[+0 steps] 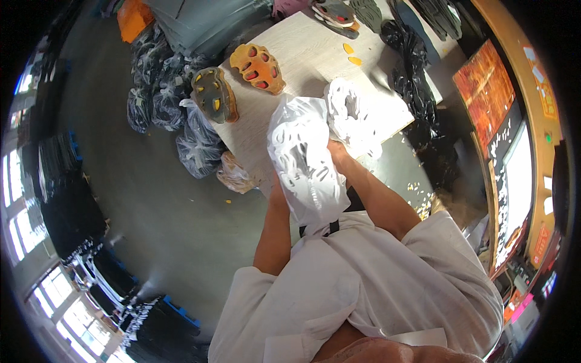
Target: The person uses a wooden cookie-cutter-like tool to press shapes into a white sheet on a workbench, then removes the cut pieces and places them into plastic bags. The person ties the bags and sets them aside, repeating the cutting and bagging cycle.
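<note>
In front of my body I hold up a plastic bag (315, 196), translucent white, with a white slotted shoe (296, 154) inside it. My right hand (337, 156) grips the bag's right side, its fingers partly out of sight behind it. On the left side my left hand (278, 186) holds the bag from behind, and its fingers are hidden. Just beyond my right hand, another white slotted shoe (348, 109) rests on the pale table (302, 54) in bright sunlight. Farther left lie an orange shoe (259, 68) with red openings and a dark grey shoe (214, 95) with yellow openings.
Bagged bundles (198, 142) lie on the floor along the table's left side. Black plastic (411, 72) hangs over its right edge. Yellow scraps (354, 60) are on the tabletop, and pale scraps (416, 187) litter the floor at right. Wooden boards (486, 97) stand beyond.
</note>
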A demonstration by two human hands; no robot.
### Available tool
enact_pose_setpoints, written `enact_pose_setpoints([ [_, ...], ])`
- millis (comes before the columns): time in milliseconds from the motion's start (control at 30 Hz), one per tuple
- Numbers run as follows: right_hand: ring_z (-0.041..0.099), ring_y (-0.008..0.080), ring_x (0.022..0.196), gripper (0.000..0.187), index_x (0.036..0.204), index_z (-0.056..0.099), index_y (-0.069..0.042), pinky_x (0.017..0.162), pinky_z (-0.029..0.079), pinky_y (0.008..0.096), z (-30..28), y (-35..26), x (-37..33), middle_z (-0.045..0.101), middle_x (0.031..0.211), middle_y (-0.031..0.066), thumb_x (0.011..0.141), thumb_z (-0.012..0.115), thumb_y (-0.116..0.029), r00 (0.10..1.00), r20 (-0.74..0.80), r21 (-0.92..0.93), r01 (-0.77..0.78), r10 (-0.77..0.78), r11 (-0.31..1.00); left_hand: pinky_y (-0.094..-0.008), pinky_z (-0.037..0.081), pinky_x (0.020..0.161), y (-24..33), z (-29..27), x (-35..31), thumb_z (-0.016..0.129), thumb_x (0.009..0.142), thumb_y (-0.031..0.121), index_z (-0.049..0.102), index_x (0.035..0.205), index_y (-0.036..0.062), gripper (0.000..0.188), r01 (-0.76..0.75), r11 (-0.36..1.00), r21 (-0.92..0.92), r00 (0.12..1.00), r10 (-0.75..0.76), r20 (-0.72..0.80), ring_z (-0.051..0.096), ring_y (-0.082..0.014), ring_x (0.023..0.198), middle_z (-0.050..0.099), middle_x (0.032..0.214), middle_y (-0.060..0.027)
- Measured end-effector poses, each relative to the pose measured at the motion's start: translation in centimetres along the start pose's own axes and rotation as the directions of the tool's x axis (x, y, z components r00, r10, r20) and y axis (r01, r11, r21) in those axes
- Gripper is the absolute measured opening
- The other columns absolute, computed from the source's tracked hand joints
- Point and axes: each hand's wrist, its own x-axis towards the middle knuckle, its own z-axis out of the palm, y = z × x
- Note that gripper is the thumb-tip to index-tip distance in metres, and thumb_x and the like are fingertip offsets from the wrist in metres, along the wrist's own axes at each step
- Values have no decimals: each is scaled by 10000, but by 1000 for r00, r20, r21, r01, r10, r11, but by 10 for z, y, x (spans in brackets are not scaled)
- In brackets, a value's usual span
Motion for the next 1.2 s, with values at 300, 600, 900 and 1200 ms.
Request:
enact_pose_setpoints([
  [300, 583, 416, 1252, 588, 1243, 671, -34, 1086, 441, 451, 7, -17, 0, 645, 1278, 276, 1047, 371, -499, 936, 61, -759, 269, -347, 592, -431, 484, 1030, 11, 1, -9, 363, 1043, 574, 483, 1457, -1, 719, -15, 1000, 15, 1000, 16, -27, 615, -295, 1171, 608, 1347, -158],
  [600, 553, 329, 1254, 609, 1401, 498, 51, 1054, 442, 381, 9, -7, -7, 581, 1367, 228, 1041, 484, -440, 982, 30, -50, 187, -186, 981, -426, 477, 1043, 3, 5, -12, 359, 1042, 593, 467, 1463, -3, 738, -57, 997, -49, 998, 55, -37, 602, -289, 1197, 594, 1367, -155],
  [900, 605, 214, 1172, 595, 1464, 511, -14, 1007, 482, 343, 0, -7, -15, 619, 1363, 120, 1044, 519, -435, 924, 330, -24, 211, -192, 977, -420, 471, 1056, -13, 6, -17, 356, 1040, 611, 451, 1470, -5, 757, -109, 985, -131, 993, 103, -53, 588, -283, 1223, 580, 1387, -152],
  [1200, 621, 242, 1142, 492, 1354, 612, -37, 994, 481, 388, 6, 20, -23, 657, 1278, 123, 960, 645, -329, 817, 481, 221, 239, -319, 945, -415, 464, 1069, -21, 21, -44, 352, 1039, 630, 436, 1477, -7, 777, -278, 934, -224, 961, 273, -52, 575, -277, 1249, 566, 1407, -150],
])
